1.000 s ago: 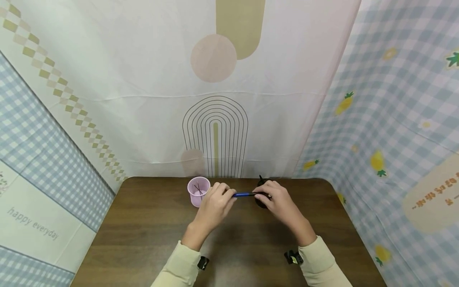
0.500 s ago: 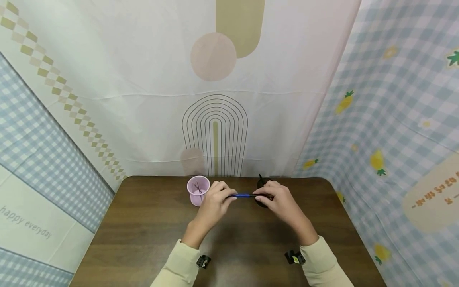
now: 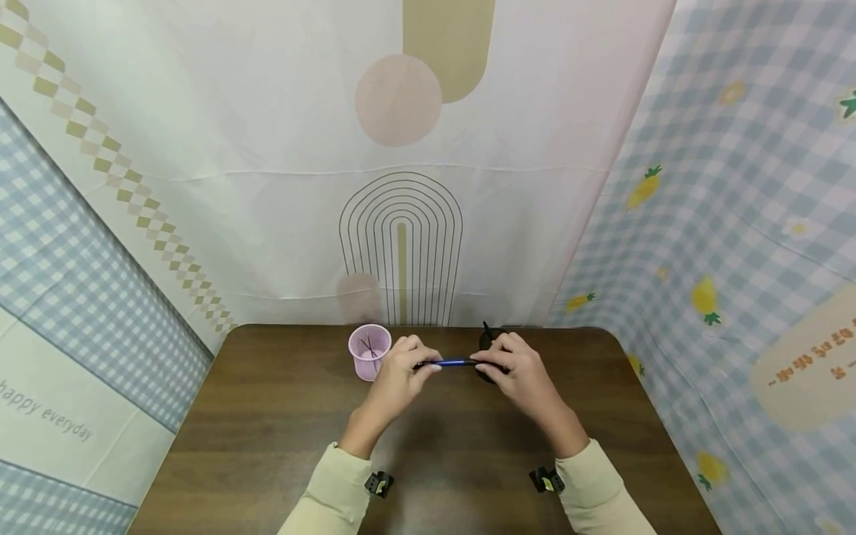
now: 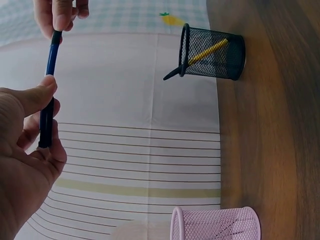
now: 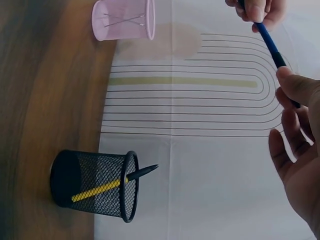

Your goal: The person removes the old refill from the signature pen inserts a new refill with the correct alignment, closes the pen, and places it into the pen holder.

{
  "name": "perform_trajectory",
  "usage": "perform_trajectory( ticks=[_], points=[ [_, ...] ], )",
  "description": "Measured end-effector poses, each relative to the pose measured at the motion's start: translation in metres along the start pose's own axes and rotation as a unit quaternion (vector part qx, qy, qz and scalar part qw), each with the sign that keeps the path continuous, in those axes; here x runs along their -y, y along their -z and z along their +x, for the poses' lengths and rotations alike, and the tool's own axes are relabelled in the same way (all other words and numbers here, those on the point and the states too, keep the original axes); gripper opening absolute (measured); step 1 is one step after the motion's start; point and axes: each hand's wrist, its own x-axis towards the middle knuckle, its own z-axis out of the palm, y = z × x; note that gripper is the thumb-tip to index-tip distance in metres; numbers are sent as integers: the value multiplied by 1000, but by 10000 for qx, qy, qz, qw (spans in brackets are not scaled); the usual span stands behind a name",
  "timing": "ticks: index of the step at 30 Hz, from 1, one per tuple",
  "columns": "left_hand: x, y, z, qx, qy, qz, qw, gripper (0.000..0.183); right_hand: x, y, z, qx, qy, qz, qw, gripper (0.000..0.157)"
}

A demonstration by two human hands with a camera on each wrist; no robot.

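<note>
A blue pen [image 3: 454, 362] with black ends is held level between both hands, raised above the table. My left hand [image 3: 400, 374] pinches its left black end between thumb and fingers; in the left wrist view the blunt end [image 4: 45, 142] shows past the thumb. The other black end is pinched by my right hand [image 3: 520, 373], as the right wrist view also shows. Behind the right hand stands a black mesh pen cup [image 4: 212, 52] holding a yellow pen [image 5: 97, 191] with a black tip. Beside the left hand is a pink mesh pen cup [image 3: 369, 354].
Thin dark sticks [image 5: 122, 21] lean crossed inside the pink cup. Both cups stand near the far edge of the brown wooden table [image 3: 281, 423]. A white patterned cloth [image 3: 281, 245] hangs behind it, and a checked cloth [image 3: 709, 223] hangs on the right.
Both hands keep their grip on the pen and barely move. The table and cups appear slightly higher in the head view.
</note>
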Motion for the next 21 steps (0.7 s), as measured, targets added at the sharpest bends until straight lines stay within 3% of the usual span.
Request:
perform_trajectory(
  ticks=[3,6,15,21],
  points=[
    [0,0,0,43,45,-65,10000,15,-2,-3,-2,-164,131,47,9998,29],
    [-1,1,0,89,69,-30,9999,13,-2,-5,-4,-175,-29,215,9996,29],
    [-4,1,0,211,392,-34,9990,12,-1,-4,-6,334,-828,514,9947,28],
    [-5,2,0,152,386,-10,9991,14,1,1,-4,655,-1136,447,9904,25]
  ],
)
